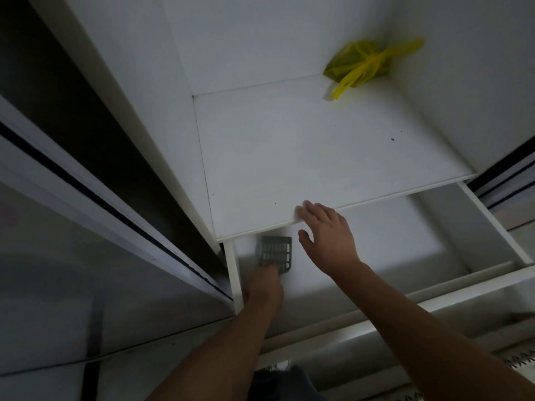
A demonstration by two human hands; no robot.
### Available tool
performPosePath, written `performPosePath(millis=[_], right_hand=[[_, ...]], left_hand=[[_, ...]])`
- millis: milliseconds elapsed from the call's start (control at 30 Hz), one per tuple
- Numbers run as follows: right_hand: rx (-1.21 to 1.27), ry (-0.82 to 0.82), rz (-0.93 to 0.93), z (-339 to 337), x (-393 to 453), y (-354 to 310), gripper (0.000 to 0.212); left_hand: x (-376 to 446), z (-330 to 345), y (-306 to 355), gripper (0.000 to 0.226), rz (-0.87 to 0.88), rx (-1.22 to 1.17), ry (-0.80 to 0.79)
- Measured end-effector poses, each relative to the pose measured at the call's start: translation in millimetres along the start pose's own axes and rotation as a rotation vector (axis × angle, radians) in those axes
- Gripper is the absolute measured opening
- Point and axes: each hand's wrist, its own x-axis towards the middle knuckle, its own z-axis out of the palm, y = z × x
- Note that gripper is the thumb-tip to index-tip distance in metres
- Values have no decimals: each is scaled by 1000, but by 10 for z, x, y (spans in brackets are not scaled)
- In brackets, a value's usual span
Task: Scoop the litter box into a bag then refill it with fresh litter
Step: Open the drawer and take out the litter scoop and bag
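Far to the left of both hands runs a dark sliding door panel with a white frame (110,204), slanting from the upper left down toward the left forearm; its lower part is dim and blurred, and what lies behind it cannot be made out.

The left hand (265,287) is inside the open white drawer (492,227), just by the drawer's left wall. Its fingers are curled around the near end of a grey slotted plastic litter scoop (276,253); the handle is hidden under the hand and the whole area is motion-blurred, so the exact grip is hard to read. The scoop's slotted blade points away from the hand, toward the shelf edge above it.

Just right of the scoop, the right hand (328,238) hovers with fingers spread and relaxed, holding nothing. Its fingertips overlap the front edge of the flat white cupboard shelf (318,157); whether they touch it cannot be told. That shelf covers the back part of the drawer, hiding whatever lies there.

Right of the right hand, the drawer floor shows pale and bare up to the drawer's right wall and front rail.

Well beyond the right hand, in the far right corner of the shelf, lies a knotted translucent yellow plastic bag (367,65); its contents cannot be seen.
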Motion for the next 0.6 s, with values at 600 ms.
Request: performPosePath(millis=[600], right_hand=[[153,-186,60,-389,135,-91,43]], left_hand=[[-468,-547,-41,35,193,-222,298]])
